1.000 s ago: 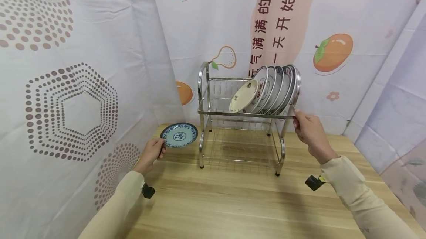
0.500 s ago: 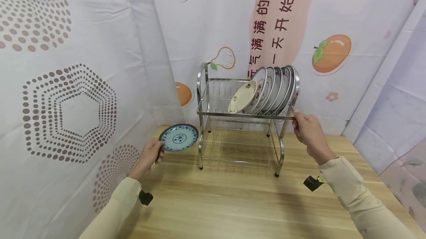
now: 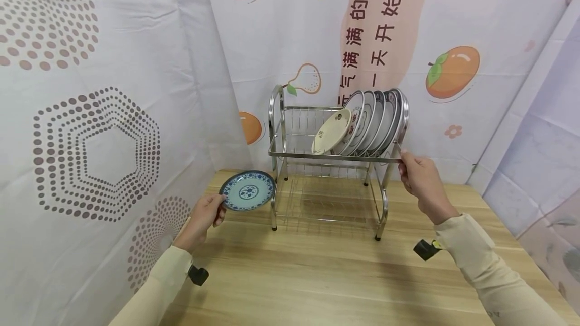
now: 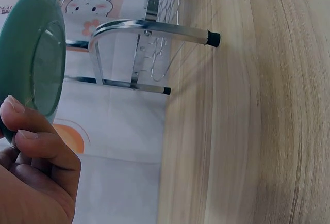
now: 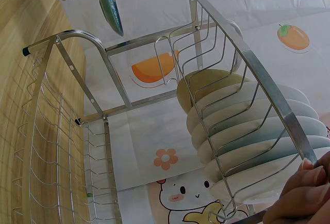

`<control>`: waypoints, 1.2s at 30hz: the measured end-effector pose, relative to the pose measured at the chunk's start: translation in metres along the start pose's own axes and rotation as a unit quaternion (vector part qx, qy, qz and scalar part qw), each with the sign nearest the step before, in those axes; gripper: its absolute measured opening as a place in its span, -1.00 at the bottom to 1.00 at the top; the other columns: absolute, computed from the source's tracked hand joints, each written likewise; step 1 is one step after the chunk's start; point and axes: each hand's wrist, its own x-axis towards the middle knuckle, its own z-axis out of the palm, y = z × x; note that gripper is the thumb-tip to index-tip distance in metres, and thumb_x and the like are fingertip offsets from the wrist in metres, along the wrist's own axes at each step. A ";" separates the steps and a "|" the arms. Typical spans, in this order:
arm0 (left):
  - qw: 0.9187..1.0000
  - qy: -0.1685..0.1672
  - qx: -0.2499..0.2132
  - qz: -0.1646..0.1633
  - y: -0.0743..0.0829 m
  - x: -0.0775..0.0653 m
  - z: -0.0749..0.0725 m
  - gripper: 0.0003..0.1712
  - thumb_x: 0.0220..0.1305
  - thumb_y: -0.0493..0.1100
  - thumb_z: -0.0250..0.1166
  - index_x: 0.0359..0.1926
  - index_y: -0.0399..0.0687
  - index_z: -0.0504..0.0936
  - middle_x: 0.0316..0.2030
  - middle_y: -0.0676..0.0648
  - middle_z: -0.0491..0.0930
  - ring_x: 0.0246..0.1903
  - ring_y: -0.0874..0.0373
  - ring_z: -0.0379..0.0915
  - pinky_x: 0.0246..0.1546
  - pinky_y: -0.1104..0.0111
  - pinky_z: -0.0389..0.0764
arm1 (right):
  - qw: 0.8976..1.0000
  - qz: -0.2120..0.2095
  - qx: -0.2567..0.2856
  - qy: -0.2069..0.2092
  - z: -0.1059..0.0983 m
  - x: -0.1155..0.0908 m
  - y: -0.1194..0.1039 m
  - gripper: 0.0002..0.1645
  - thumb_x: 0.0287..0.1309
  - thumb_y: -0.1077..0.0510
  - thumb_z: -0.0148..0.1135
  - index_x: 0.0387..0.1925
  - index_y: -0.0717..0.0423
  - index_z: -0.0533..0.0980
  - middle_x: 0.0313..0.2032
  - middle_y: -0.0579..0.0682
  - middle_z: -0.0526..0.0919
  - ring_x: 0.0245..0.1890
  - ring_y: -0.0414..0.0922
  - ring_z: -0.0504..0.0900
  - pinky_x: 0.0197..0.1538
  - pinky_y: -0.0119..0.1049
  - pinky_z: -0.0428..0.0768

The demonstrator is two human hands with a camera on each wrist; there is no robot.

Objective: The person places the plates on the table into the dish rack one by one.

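My left hand [image 3: 202,217] pinches the near-left rim of a blue-and-white patterned plate [image 3: 248,191], held face up above the table beside the rack's left legs. In the left wrist view the plate's green underside [image 4: 38,59] shows, thumb and fingers at its rim. A two-tier metal dish rack [image 3: 335,155] stands on the table. My right hand [image 3: 421,180] grips the front right corner of its upper tier. Several plates [image 3: 380,122] lean on edge in the right part of that tier, with a cream plate [image 3: 332,132] leftmost and tilted.
The rack's lower wire tier [image 3: 323,205] holds no dishes. A wooden table [image 3: 317,275] lies under everything. Printed curtains [image 3: 217,64] hang close behind the rack and along the left side. A light wall panel [image 3: 539,154] borders the right.
My left hand has brought the plate slightly nearer and to the right, tipping its face more toward the head camera. The right hand stays on the rack corner; the plates in the rack have not moved.
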 end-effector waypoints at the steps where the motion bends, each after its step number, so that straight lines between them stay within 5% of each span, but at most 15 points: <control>1: 1.000 0.000 -0.001 0.000 0.000 -0.001 0.001 -0.61 0.58 -0.14 -0.02 -0.46 -0.17 0.45 -0.62 -0.01 0.43 -0.72 0.26 0.27 -0.67 0.48 0.33 | 1.000 0.000 -0.001 0.000 0.000 0.000 0.000 -0.38 0.59 -0.15 -0.11 -0.59 0.06 0.45 -0.74 -0.19 0.32 -0.79 -0.35 0.16 -0.75 -0.38 0.16; 12: 0.999 -0.028 -0.011 -0.019 0.002 -0.010 0.010 -0.64 0.59 -0.12 -0.03 -0.41 -0.15 0.42 -0.60 0.01 0.41 -0.70 0.26 0.27 -0.63 0.49 0.34 | 1.000 0.004 -0.012 0.001 0.000 -0.001 0.001 -0.39 0.59 -0.17 -0.11 -0.57 0.06 0.45 -0.72 -0.20 0.34 -0.76 -0.34 0.19 -0.74 -0.40 0.19; 36: 0.998 -0.061 -0.014 0.018 0.011 -0.019 0.028 -0.61 0.60 -0.11 0.01 -0.44 -0.17 0.44 -0.61 -0.02 0.41 -0.70 0.22 0.27 -0.63 0.47 0.33 | 1.000 0.002 -0.001 0.007 0.001 0.000 0.001 -0.39 0.60 -0.14 -0.10 -0.58 0.05 0.46 -0.70 -0.19 0.36 -0.76 -0.35 0.21 -0.74 -0.42 0.19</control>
